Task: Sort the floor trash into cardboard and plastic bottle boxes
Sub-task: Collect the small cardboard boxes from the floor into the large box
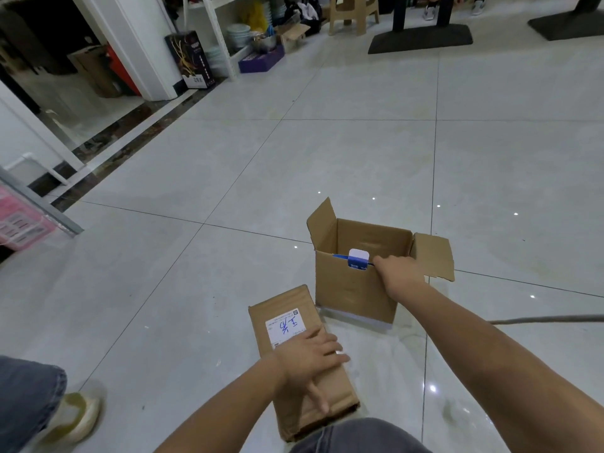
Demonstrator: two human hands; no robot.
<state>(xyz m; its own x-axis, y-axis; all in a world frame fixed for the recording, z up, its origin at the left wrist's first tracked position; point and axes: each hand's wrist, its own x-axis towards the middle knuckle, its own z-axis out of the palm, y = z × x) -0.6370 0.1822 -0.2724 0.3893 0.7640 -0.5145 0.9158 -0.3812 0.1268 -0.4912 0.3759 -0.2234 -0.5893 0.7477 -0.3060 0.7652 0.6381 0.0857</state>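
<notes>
An open brown cardboard box [353, 289] stands on the tiled floor, its flaps spread. My right hand [397, 273] is at its near rim and pinches a small blue-and-white carton [358, 259] that pokes up over the rim. In front of me lies a flattened brown cardboard parcel [294, 325] with a white label bearing blue handwriting. My left hand [312, 358] rests on this parcel, fingers spread over its far edge and thumb down its near side.
My jeans-clad knees [356, 436] and a yellowish shoe [75, 416] are at the bottom. A grey cable [549, 319] runs in from the right. Shelving with bowls [238, 34], a stool and black stand bases [421, 37] line the far side. A pink crate [19, 223] sits left.
</notes>
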